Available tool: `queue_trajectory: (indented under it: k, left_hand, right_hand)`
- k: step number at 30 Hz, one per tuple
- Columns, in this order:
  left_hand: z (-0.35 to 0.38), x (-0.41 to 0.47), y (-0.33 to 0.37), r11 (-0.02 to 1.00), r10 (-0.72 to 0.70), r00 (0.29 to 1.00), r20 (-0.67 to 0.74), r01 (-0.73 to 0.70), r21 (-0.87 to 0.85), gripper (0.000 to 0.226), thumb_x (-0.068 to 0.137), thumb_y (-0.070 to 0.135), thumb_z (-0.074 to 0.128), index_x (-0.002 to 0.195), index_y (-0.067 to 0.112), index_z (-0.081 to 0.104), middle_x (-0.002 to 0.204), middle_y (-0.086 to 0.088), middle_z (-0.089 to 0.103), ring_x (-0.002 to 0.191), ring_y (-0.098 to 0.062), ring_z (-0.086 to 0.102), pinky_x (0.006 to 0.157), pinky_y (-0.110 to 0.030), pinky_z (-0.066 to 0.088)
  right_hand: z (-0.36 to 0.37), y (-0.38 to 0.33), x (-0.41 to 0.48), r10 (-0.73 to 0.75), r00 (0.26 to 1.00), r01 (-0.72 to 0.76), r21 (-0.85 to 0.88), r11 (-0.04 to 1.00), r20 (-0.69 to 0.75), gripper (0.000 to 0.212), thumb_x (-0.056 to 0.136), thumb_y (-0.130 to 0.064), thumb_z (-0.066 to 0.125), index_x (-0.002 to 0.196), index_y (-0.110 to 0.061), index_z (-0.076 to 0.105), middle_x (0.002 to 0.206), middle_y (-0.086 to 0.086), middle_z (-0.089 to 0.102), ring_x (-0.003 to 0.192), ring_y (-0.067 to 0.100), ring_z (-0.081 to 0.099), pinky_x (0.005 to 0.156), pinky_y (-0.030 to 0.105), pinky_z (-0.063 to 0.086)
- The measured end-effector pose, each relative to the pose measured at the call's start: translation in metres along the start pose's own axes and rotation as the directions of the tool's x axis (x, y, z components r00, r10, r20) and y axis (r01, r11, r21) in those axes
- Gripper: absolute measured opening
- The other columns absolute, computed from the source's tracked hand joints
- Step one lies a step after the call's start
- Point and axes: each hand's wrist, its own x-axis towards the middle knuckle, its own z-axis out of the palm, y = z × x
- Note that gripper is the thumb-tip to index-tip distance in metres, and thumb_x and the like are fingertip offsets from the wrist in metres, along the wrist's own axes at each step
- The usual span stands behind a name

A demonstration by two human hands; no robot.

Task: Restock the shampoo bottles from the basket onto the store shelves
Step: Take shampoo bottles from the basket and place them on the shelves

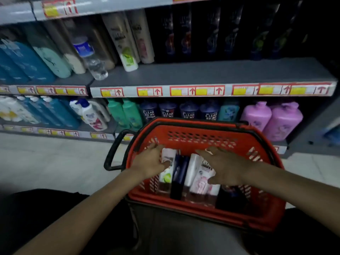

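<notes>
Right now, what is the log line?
left hand: open, on green-label bottle | right hand: open, over pink-label bottle | basket: stocked

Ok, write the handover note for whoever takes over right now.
Left hand: open, resting on the green-label bottle in the basket.
Right hand: open, over the pink bottle.
The basket holds about five bottles; none is lifted out.
Done: nothing I can tell.
Left: shelve every bottle. The middle shelf has bare room at its front.

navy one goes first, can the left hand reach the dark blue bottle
Probably yes: the left hand rests on the green-label bottle right beside the dark blue bottle, and nothing covers it.
</notes>
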Motion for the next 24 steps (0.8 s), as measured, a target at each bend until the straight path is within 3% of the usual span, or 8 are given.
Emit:
queue_trajectory:
  k: [3,7,10,15,19,22,24]
  left_hand:
    - [0.036,0.019,0.002,0.996,-0.089,0.990,0.112,0.089,0.008,0.076,0.092,0.052,0.065,0.157,0.025,0.035,0.157,-0.004,0.042,0.133,-0.028,0.055,0.100,-0.038,0.051]
    - [0.072,0.045,0.010,0.934,-0.309,0.935,0.175,0.333,-0.127,0.084,0.087,0.046,0.073,0.155,0.011,0.037,0.145,-0.015,0.057,0.128,-0.035,0.059,0.101,-0.037,0.052]
    - [0.092,0.060,0.013,0.866,-0.444,0.878,0.180,0.472,-0.163,0.092,0.086,0.041,0.075,0.156,0.006,0.028,0.150,-0.015,0.051,0.135,-0.035,0.053,0.109,-0.037,0.047]
    - [0.116,0.080,0.014,0.816,-0.530,0.824,0.199,0.560,-0.143,0.106,0.090,0.041,0.074,0.160,-0.003,0.008,0.162,-0.017,0.035,0.147,-0.034,0.040,0.116,-0.041,0.038]
    - [0.124,0.089,0.015,0.783,-0.578,0.803,0.146,0.596,-0.176,0.103,0.084,0.039,0.083,0.156,-0.002,0.021,0.155,-0.016,0.044,0.141,-0.034,0.048,0.111,-0.040,0.042]
    - [0.122,0.092,0.010,0.786,-0.571,0.803,0.170,0.595,-0.169,0.104,0.076,0.045,0.087,0.154,0.000,0.034,0.153,-0.015,0.048,0.138,-0.033,0.052,0.111,-0.037,0.046]
    - [0.118,0.091,0.008,0.792,-0.552,0.812,0.190,0.581,-0.185,0.099,0.069,0.046,0.091,0.148,0.006,0.045,0.148,-0.013,0.054,0.133,-0.032,0.056,0.108,-0.038,0.049]
  right_hand:
    - [0.017,0.008,-0.002,-0.005,0.996,0.006,-0.011,1.000,0.090,0.097,0.095,-0.044,0.064,0.164,-0.026,-0.002,0.163,0.012,0.021,0.146,0.032,0.032,0.113,0.038,0.038]
    - [0.032,0.016,-0.001,0.018,0.995,-0.010,-0.088,0.996,0.094,0.087,0.095,-0.036,0.064,0.163,-0.022,0.010,0.156,0.012,0.033,0.137,0.033,0.042,0.104,0.038,0.046]
    - [0.037,0.017,0.002,0.016,0.993,0.000,-0.134,0.991,0.118,0.083,0.094,-0.033,0.063,0.161,-0.021,0.015,0.150,0.012,0.039,0.133,0.033,0.046,0.103,0.043,0.048]
    - [0.044,0.016,0.006,-0.020,0.993,0.038,-0.162,0.986,0.114,0.071,0.091,-0.019,0.061,0.155,-0.017,0.029,0.144,0.013,0.047,0.126,0.035,0.051,0.098,0.046,0.051]
    - [0.040,0.016,0.006,-0.033,0.995,0.049,-0.180,0.982,0.091,0.066,0.091,-0.014,0.062,0.151,-0.017,0.034,0.139,0.014,0.049,0.122,0.035,0.053,0.089,0.042,0.052]
    - [0.036,0.015,0.006,-0.032,0.996,0.049,-0.198,0.979,0.087,0.063,0.091,-0.014,0.064,0.148,-0.016,0.037,0.134,0.014,0.050,0.118,0.034,0.054,0.079,0.038,0.045]
    - [0.033,0.013,0.006,-0.027,0.996,0.044,-0.193,0.980,0.086,0.062,0.092,-0.013,0.062,0.148,-0.015,0.036,0.134,0.014,0.050,0.118,0.033,0.053,0.080,0.039,0.046]
